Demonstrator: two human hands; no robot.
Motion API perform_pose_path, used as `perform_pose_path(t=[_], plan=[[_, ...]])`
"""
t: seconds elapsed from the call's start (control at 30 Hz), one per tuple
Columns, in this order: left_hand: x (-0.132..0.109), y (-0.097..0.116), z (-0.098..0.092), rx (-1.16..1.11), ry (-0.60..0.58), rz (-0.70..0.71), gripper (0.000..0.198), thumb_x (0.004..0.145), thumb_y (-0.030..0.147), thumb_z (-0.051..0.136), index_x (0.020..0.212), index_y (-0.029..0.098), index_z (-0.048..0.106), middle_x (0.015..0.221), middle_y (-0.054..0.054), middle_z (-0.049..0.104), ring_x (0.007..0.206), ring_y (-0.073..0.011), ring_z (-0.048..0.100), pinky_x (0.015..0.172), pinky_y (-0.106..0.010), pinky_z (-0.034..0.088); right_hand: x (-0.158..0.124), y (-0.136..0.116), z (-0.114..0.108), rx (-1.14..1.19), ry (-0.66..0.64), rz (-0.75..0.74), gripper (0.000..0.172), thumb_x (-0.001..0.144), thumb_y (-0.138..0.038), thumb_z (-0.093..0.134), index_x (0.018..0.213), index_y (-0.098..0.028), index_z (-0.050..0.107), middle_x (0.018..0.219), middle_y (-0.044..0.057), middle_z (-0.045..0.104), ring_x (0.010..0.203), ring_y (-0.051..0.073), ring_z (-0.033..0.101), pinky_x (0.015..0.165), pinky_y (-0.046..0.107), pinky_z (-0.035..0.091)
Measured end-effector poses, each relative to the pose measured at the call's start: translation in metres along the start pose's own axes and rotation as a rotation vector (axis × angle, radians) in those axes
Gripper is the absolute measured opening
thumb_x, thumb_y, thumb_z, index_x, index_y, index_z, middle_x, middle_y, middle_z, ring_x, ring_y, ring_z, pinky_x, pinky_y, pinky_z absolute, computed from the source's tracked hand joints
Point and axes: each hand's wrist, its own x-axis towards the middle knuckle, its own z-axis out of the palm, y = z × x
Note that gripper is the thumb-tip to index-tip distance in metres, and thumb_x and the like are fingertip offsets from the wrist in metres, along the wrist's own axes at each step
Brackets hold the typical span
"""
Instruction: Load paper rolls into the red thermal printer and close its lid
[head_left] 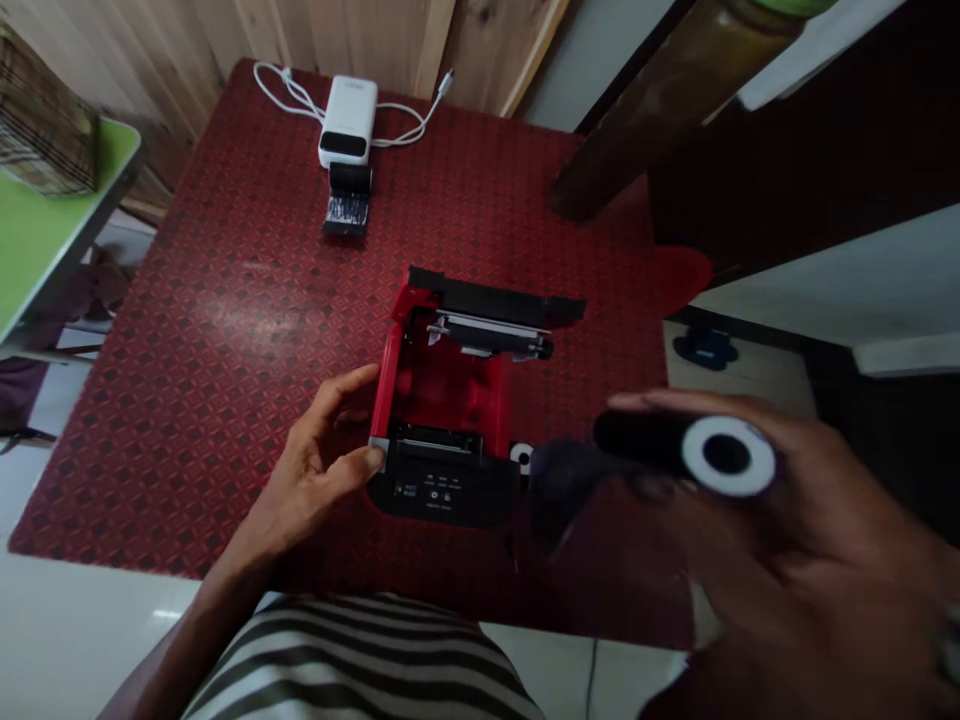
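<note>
A red and black label printer (442, 490) sits on the table with its lid (495, 305) raised, its red inner bay (450, 390) showing. My left hand (311, 480) grips the printer's left side, thumb on the front corner and fingers along the wall. To the right of the printer, my right hand (817, 520) is closed around a black ribbon roll (645, 435) with a white ring-shaped end (729, 456); it is close to the camera and blurred. A dark loose strip (559, 490) hangs from the roll towards the printer. A small white ring (522, 459) shows beside the printer's right edge.
A white power bank (349, 120) with a white cable (412, 135) lies at the back of the patterned red table (247, 340). In front of it is a small black roll (349, 195). A tall brown container (660, 110) stands at the back right; a green table (60, 220) is at left.
</note>
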Motion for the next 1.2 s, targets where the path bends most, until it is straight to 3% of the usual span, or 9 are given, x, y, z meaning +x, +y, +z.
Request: perform_pose_path(t=[0.1, 0.23, 0.37, 0.53, 0.63, 0.8, 0.9, 1.03, 1.2], plan=[[0.001, 0.000, 0.000, 0.019, -0.006, 0.002, 0.073, 0.097, 0.051, 0.089, 0.163, 0.034, 0.066, 0.166, -0.009, 0.069, 0.149, -0.0392, 0.067, 0.125, -0.054, 0.053, 0.007, -0.027, 0.008, -0.178, -0.194, -0.286, 0.035, 0.112, -0.025, 0.069, 0.147, -0.026, 0.072, 0.123, 0.008, 0.086, 0.102, 0.028, 0.083, 0.087, 0.042, 0.069], [0.001, -0.003, 0.000, 0.026, -0.024, 0.033, 0.072, 0.098, 0.051, 0.087, 0.163, 0.032, 0.065, 0.163, -0.011, 0.070, 0.150, -0.0400, 0.065, 0.127, -0.058, 0.050, 0.023, -0.039, 0.051, -0.526, -0.234, -0.553, 0.029, 0.113, -0.009, 0.063, 0.141, -0.010, 0.070, 0.110, 0.013, 0.086, 0.095, 0.028, 0.078, 0.085, 0.043, 0.064], [0.001, -0.005, -0.001, 0.014, -0.016, 0.023, 0.075, 0.097, 0.050, 0.087, 0.165, 0.030, 0.063, 0.160, -0.012, 0.071, 0.150, -0.0404, 0.064, 0.129, -0.059, 0.048, 0.032, -0.044, 0.078, -0.660, -0.333, -0.514, 0.030, 0.107, 0.000, 0.062, 0.130, -0.011, 0.077, 0.105, 0.013, 0.086, 0.097, 0.029, 0.078, 0.080, 0.041, 0.061], [0.002, -0.005, -0.003, 0.032, -0.021, 0.015, 0.076, 0.096, 0.049, 0.087, 0.165, 0.031, 0.062, 0.165, -0.013, 0.067, 0.153, -0.0414, 0.061, 0.128, -0.060, 0.049, 0.044, -0.041, 0.097, -0.686, -0.407, -0.367, 0.028, 0.102, 0.000, 0.064, 0.107, -0.021, 0.080, 0.101, 0.011, 0.088, 0.094, 0.028, 0.080, 0.077, 0.040, 0.061], [0.003, -0.004, -0.004, 0.054, -0.024, 0.030, 0.072, 0.097, 0.047, 0.086, 0.163, 0.031, 0.064, 0.163, -0.012, 0.068, 0.152, -0.0398, 0.062, 0.131, -0.060, 0.046, 0.052, -0.036, 0.105, -0.685, -0.456, -0.342, 0.028, 0.099, 0.000, 0.067, 0.104, -0.024, 0.080, 0.102, 0.009, 0.088, 0.089, 0.028, 0.081, 0.072, 0.039, 0.059], [0.004, -0.004, -0.005, 0.085, -0.017, 0.045, 0.070, 0.097, 0.045, 0.086, 0.162, 0.031, 0.066, 0.162, -0.012, 0.070, 0.152, -0.0404, 0.063, 0.132, -0.061, 0.045, 0.055, -0.029, 0.107, -0.617, -0.499, -0.302, 0.027, 0.100, -0.002, 0.067, 0.112, -0.021, 0.082, 0.113, 0.013, 0.089, 0.096, 0.031, 0.083, 0.078, 0.042, 0.064], [0.003, -0.004, -0.005, 0.080, -0.020, 0.024, 0.071, 0.097, 0.046, 0.086, 0.163, 0.031, 0.064, 0.164, -0.012, 0.069, 0.154, -0.0417, 0.062, 0.132, -0.062, 0.045, 0.048, -0.025, 0.100, -0.449, -0.439, -0.286, 0.036, 0.102, 0.001, 0.062, 0.124, -0.020, 0.082, 0.123, 0.013, 0.089, 0.107, 0.031, 0.085, 0.097, 0.046, 0.070], [0.002, -0.003, -0.004, 0.072, -0.019, 0.014, 0.074, 0.097, 0.050, 0.085, 0.165, 0.030, 0.063, 0.167, -0.013, 0.066, 0.158, -0.0428, 0.058, 0.133, -0.062, 0.044, 0.039, -0.022, 0.076, -0.223, -0.395, -0.415, 0.052, 0.105, 0.007, 0.051, 0.141, -0.019, 0.078, 0.137, 0.009, 0.088, 0.133, 0.026, 0.083, 0.121, 0.046, 0.067], [-0.001, 0.003, -0.003, 0.070, -0.022, 0.009, 0.072, 0.098, 0.047, 0.085, 0.165, 0.030, 0.064, 0.161, -0.013, 0.071, 0.152, -0.0414, 0.064, 0.131, -0.061, 0.047, 0.035, -0.020, 0.058, -0.068, -0.447, -0.498, 0.041, 0.111, -0.002, 0.058, 0.140, -0.022, 0.080, 0.142, 0.007, 0.087, 0.134, 0.023, 0.083, 0.120, 0.045, 0.070]])
